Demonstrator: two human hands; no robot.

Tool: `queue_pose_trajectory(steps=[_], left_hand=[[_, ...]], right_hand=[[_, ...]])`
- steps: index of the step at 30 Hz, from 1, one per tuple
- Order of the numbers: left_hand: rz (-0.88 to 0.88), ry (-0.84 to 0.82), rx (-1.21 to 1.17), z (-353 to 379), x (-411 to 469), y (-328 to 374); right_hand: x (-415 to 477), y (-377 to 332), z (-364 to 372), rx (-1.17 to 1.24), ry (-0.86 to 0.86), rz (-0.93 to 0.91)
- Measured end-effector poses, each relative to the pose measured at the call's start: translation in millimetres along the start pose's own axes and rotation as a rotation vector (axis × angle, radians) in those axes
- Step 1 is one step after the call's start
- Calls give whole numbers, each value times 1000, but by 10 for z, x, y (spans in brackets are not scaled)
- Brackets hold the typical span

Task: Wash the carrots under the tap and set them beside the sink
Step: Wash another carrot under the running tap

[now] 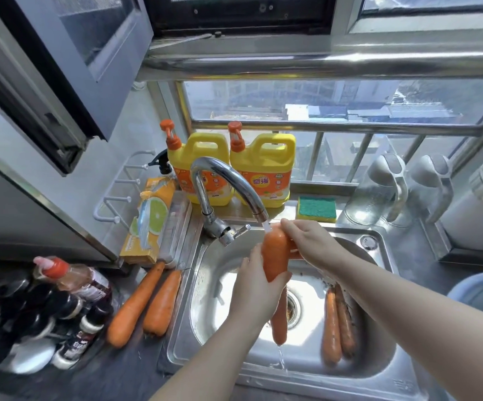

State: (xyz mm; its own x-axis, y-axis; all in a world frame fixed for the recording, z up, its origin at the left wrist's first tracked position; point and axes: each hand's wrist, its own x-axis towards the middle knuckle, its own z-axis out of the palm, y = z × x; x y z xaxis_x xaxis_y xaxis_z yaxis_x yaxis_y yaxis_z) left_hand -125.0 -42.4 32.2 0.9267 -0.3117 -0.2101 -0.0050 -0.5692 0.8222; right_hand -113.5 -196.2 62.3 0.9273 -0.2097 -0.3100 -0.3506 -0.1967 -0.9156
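Note:
Over the steel sink (pixel 379 369) I hold one long carrot (pixel 275 256) upright under the running tap (pixel 228 186). My left hand (pixel 256 287) grips its middle, and the tip (pixel 279 322) hangs below that hand. My right hand (pixel 311 241) grips the thick top end where the water lands. Two carrots (pixel 337 325) lie side by side in the basin on the right, the right one darker. Two more carrots (pixel 147 303) lie on the counter left of the sink.
Dark sauce bottles (pixel 46 316) crowd the counter's near left. A packet printed with a lime slice (pixel 150 218) and two yellow detergent jugs (pixel 231 169) stand behind the sink. A green sponge (pixel 317 208) and clear jugs (pixel 379 189) sit back right.

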Motion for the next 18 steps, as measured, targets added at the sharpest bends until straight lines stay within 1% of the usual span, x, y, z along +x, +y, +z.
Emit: queue_pose_trajectory(steps=[2, 3, 6, 7, 9, 10, 11, 13, 16, 18], left_hand=[[-80, -1, -75, 15, 54, -2], [-131, -8, -149, 20, 77, 0], [-294, -27, -365, 50, 153, -3], [-341, -32, -429, 68, 174, 0], [-408, -56, -539, 106, 200, 10], [-424, -80, -561, 123, 211, 7], [-427, -110, -568, 120, 207, 22], [-408, -144, -591, 88, 214, 37], [-324, -107, -649, -6, 251, 59], [-284, -98, -729, -29, 260, 95]], right_hand=[[-64, 61, -44, 131, -96, 94], [-103, 99, -58, 124, -159, 127], [-263, 176, -97, -25, -370, 180], [-327, 173, -88, -120, -401, 165], [-390, 197, -44, -391, -343, 87], [-389, 218, -22, -495, -289, 46], [-383, 235, -17, -534, -247, 30], [-372, 246, -56, -508, -205, 29], [-381, 232, -128, -514, -209, 39], [-384, 233, -139, -537, -198, 29]])
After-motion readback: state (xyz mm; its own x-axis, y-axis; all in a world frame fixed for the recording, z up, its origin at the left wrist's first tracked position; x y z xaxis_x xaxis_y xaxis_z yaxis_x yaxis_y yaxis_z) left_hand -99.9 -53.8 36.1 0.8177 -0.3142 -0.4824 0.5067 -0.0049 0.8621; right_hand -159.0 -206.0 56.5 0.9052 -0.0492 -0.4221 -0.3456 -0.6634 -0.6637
